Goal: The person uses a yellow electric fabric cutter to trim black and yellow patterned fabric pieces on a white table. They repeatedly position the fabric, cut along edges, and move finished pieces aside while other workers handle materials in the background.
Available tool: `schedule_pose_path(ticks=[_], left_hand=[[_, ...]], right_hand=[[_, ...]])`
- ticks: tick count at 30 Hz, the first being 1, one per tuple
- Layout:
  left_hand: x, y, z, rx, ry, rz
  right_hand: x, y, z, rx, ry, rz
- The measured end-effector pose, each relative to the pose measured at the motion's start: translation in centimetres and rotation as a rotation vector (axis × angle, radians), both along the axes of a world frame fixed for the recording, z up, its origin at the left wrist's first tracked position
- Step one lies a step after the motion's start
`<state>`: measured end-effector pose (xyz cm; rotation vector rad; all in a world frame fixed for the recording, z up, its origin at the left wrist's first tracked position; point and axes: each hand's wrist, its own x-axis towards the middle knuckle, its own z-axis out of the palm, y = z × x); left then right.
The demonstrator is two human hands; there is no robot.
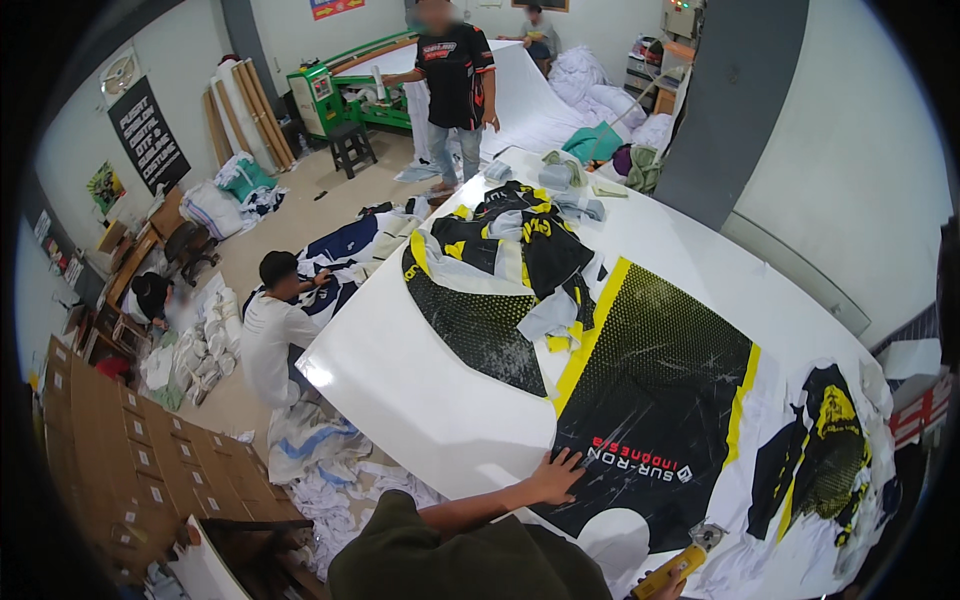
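Observation:
On the white table [450, 420], a large black printed fabric panel [660, 370] with yellow edge strips lies spread out. My left hand [553, 478] rests flat on its lower left part, fingers spread. Low in the view, my right hand [664, 588] is closed around the yellow body of an electric rotary cutter [680, 566]. The cutter's round metal head sits close to the panel's lower right corner; whether the blade touches the cloth I cannot tell. Beyond my left hand, a curved black-and-yellow piece [475, 325] lies beside the panel.
Crumpled black, yellow and grey cut pieces [530, 235] are heaped on the far part of the table. More printed cloth [825, 450] and white scraps lie at right. A person in white [275, 335] crouches left of the table; another [455, 80] stands behind. Brown cartons [140, 450] stand lower left.

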<state>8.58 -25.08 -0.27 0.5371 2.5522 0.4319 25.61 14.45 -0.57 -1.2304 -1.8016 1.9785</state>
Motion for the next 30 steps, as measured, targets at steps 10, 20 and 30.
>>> schedule_pose_path(ticks=[10, 20, 30], left_hand=[[-1.8, 0.0, 0.3, 0.005, -0.158, 0.043], [-1.6, -0.1, 0.3, 0.042, -0.186, 0.069], [-2.7, -0.6, 0.8, 0.048, -0.206, 0.007]], right_hand=[[-4.5, 3.3, -3.0, 0.010, 0.060, 0.077], [-6.0, 3.2, -5.2, 0.095, 0.184, 0.183], [-6.3, -1.3, -0.8, 0.031, 0.140, 0.240]])
